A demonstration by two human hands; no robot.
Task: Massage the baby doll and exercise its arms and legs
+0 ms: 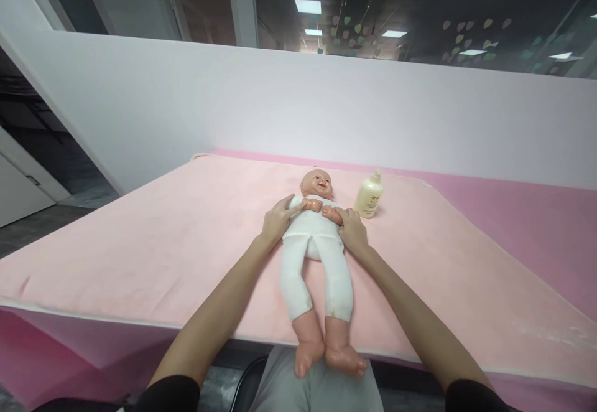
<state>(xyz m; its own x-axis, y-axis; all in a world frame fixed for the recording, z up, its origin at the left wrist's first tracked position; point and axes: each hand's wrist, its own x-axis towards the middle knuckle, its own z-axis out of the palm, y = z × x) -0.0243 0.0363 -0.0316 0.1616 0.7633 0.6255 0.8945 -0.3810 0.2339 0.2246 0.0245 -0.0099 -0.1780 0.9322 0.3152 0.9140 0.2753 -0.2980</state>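
Observation:
A baby doll (313,228) lies face up on the pink towel (214,213), its head at the far end and its feet over the near edge. Its torso and legs are white, while the head, hands and feet are skin-toned plastic. My left hand (278,219) is closed round the doll's upper arm on the left, thumb laid toward its forearm. On the other side, my right hand (353,231) grips the doll's other arm near the forearm; some of its fingers are hidden. Just beyond that hand stands a pale yellow pump bottle (369,196), upright and apart from it.
A white partition (298,104) with dark glass above it rises behind the table. The pink table surface (522,219) shows to the right of the towel. My legs (312,384) are below the near edge, with part of a black chair (249,384) beside them.

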